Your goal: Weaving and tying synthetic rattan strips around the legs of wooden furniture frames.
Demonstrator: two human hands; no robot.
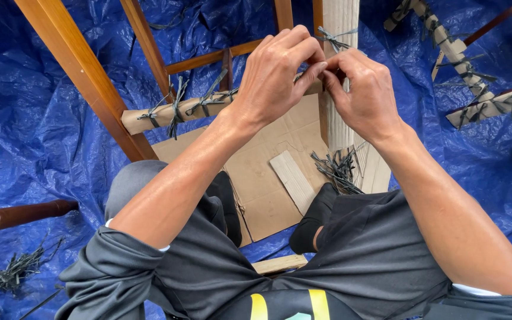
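Dark grey sleeves (167,266) and trousers of the person filled the bottom of the view, with both bare forearms reaching away from them. At the end of the forearms, the left hand (277,74) and the right hand (365,95) met, fingertips touching, and both were pinched narrow on a dark tie (333,40) knotted around a leg wrapped in cardboard (340,18). This leg stood directly behind the fingers, upright, and the knot ends stuck out just above the right hand. To the left of the left hand, a horizontal rail wrapped in cardboard (176,112) carried several more dark ties. Farther left rose the bare wooden frame (84,71). Below the hands, a flat sheet of cardboard (262,178) lay on the ground, with a small cardboard strip (291,181) on it and a bundle of loose ties (336,172) just under the right wrist. A blue tarpaulin (25,130) covered the ground all around. Far to the lower left of the hands lay another pile of ties (16,272) and a dark turned wooden piece (19,214).
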